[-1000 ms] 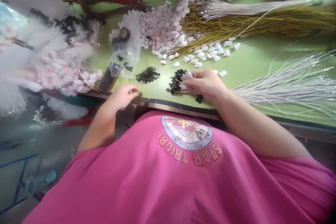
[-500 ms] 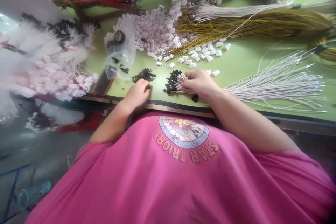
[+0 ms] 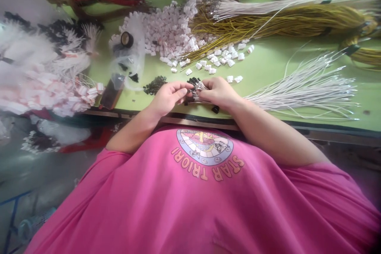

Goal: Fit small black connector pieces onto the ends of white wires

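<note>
My right hand (image 3: 219, 92) is closed around a bundle of white wires (image 3: 268, 99), near its left end. Black caps (image 3: 195, 81) cover some of the wire ends left of that hand, and others show bare shiny tips. My left hand (image 3: 172, 97) pinches thumb and fingers together right at these ends. What lies between its fingertips is too small and covered to make out. Just behind the left hand is a small pile of black pieces (image 3: 154, 85). One black piece (image 3: 215, 108) lies below my right hand.
White connectors (image 3: 166, 31) are heaped behind the hands, some scattered forward. Yellow wires (image 3: 282, 24) lie at the back right. A roll of black tape (image 3: 127, 39) rests on a plastic bag (image 3: 137, 53). Pink-white connectors (image 3: 59, 91) crowd the left, near the table edge (image 3: 268, 121).
My left hand has moved right, from the pile of black pieces to the wire ends in front of my right hand. The right hand keeps its hold on the wires. The view has shifted slightly.
</note>
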`<action>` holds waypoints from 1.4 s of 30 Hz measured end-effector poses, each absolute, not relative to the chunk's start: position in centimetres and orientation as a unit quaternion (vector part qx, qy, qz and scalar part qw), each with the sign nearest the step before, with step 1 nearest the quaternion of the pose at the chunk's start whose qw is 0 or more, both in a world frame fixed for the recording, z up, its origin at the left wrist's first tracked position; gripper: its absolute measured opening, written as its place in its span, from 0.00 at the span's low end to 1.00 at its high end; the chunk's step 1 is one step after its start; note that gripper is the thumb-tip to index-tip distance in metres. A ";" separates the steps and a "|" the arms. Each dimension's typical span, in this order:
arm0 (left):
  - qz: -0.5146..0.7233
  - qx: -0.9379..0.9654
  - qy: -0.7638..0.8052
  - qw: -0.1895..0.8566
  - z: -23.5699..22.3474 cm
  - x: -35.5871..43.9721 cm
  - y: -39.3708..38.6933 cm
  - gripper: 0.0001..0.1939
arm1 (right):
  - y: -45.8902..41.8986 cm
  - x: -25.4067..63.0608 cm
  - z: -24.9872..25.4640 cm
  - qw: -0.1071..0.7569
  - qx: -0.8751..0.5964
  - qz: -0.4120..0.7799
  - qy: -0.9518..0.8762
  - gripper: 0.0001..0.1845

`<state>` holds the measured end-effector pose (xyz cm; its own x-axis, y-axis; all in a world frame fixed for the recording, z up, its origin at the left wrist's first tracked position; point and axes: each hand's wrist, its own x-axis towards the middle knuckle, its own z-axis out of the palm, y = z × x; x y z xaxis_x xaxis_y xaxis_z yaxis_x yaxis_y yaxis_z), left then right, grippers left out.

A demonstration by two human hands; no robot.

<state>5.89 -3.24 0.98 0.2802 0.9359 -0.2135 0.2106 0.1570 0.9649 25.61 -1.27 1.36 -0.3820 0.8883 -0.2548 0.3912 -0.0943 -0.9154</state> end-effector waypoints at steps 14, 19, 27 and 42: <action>0.379 0.497 0.497 0.602 -0.6 7.4 -2.8 0.12 | -1.2 25.9 1.5 0.238 -0.495 0.579 -0.602 0.04; 0.357 0.536 0.522 0.559 -0.2 7.7 -2.9 0.09 | -1.3 26.0 2.0 0.244 -0.497 0.574 -0.604 0.06; 0.384 0.525 0.536 0.538 -0.5 7.5 -3.1 0.06 | -1.4 26.1 1.6 0.234 -0.474 0.547 -0.649 0.10; 0.409 0.550 0.569 0.454 -1.3 8.1 -3.9 0.07 | -1.5 25.7 0.7 0.249 -0.482 0.555 -0.631 0.11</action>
<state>8.14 -3.88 -1.31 0.0175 0.9976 -0.0670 0.2547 0.0603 0.9651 25.72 -1.54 0.73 -0.4121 0.8842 -0.2201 0.3314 -0.0796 -0.9401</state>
